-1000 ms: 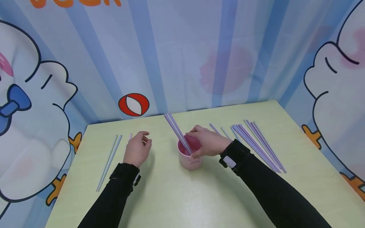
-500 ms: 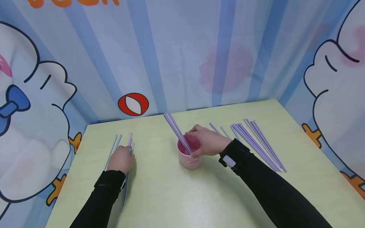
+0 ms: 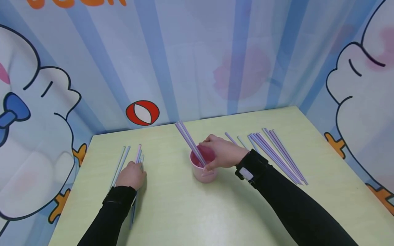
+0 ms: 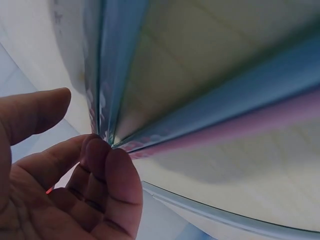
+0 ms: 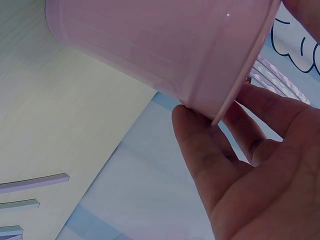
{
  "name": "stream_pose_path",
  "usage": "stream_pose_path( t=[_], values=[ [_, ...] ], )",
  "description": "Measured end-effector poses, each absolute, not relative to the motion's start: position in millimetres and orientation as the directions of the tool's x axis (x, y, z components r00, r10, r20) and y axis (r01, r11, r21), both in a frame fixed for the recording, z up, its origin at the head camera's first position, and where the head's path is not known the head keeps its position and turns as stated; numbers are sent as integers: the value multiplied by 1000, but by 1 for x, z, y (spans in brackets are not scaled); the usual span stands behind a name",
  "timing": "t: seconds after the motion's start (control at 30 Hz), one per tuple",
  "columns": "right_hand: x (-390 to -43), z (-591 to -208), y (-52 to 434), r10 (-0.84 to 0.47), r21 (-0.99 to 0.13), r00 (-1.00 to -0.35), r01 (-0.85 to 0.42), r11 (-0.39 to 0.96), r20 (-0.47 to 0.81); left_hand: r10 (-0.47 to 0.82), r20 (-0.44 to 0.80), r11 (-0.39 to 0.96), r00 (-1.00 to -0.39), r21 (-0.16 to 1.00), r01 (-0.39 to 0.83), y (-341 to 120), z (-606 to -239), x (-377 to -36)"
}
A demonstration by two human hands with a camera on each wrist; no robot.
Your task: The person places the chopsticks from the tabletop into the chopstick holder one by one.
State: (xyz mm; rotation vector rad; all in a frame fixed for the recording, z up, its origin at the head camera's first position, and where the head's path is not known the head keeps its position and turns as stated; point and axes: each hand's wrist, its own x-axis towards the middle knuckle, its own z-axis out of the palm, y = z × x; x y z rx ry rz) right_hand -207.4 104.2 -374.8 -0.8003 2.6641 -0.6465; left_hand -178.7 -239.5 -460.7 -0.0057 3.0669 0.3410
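Observation:
The pink cup [image 3: 200, 174] stands upright mid-table. My right hand [image 3: 223, 152] holds its rim, with some fingers reaching over the edge and others against the outer wall [image 5: 165, 45]. Several purple and pale straw-like sticks [image 3: 188, 138] lean out of the cup to the left. At the left, my left hand [image 3: 131, 175] is over a small group of thin blue and pink sticks [image 3: 134, 212]. In the left wrist view its bent fingertips [image 4: 122, 170] touch the blue sticks [image 4: 117, 55] and a pink stick [image 4: 240, 127], while the thumb stays apart from them.
Two pale blue sticks [image 3: 119, 168] lie just left of my left hand. A fan of purple and blue sticks [image 3: 281, 160] lies at the right, partly behind my right forearm. A printed curtain [image 3: 197, 61] hangs behind the pale yellow table [image 3: 181, 212].
My left hand has moved left and down from above the table onto the left group of sticks, staying there since half a second ago. My right hand keeps its hold on the cup.

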Motion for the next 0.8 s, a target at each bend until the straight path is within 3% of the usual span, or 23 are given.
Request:
stream_pose_path(
  t=[0.8],
  values=[
    [-207, -374, 104, -583, -487, -802, -459, 743, -132, 33, -79, 954, -996, 299, 8, -212, -453, -172]
  ],
)
